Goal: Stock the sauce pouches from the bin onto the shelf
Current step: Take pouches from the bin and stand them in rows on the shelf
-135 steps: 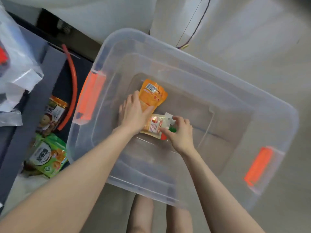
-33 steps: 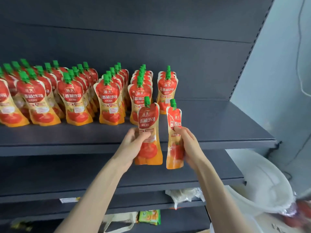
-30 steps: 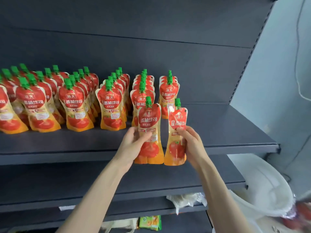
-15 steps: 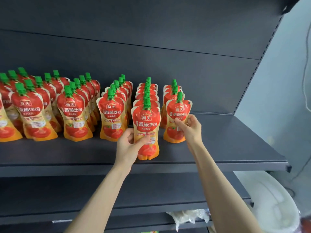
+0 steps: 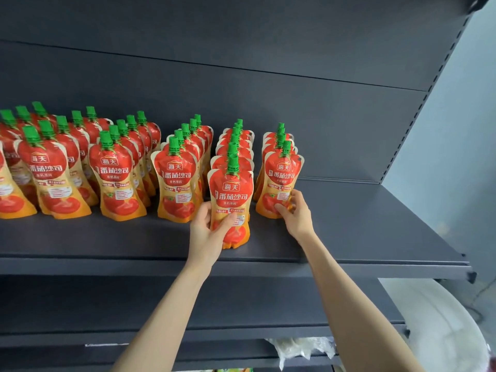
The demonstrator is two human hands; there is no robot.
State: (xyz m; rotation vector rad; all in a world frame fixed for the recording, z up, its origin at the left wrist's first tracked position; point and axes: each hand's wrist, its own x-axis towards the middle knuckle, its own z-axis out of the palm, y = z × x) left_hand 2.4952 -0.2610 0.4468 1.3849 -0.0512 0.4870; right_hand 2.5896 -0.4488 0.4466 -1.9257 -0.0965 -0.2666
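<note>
Rows of red-and-orange tomato sauce pouches with green caps stand on the dark grey shelf (image 5: pixel 349 237). My left hand (image 5: pixel 205 232) grips one pouch (image 5: pixel 231 200) upright at the front of the second row from the right, its base on the shelf. My right hand (image 5: pixel 295 214) holds the lower right side of another pouch (image 5: pixel 281 175), which stands at the front of the rightmost row. The bin is out of view.
The shelf's right part beyond the last row is bare up to its end bracket (image 5: pixel 471 276). A lower shelf (image 5: pixel 241 304) runs beneath. A white bag or sack (image 5: pixel 442 331) lies at the lower right, and crumpled plastic (image 5: pixel 300 347) sits under the lower shelf.
From the bin I brought two pouches up to the shelf. Over the last second both moved forward and down onto the shelf, the right one set at the front of the rightmost row.
</note>
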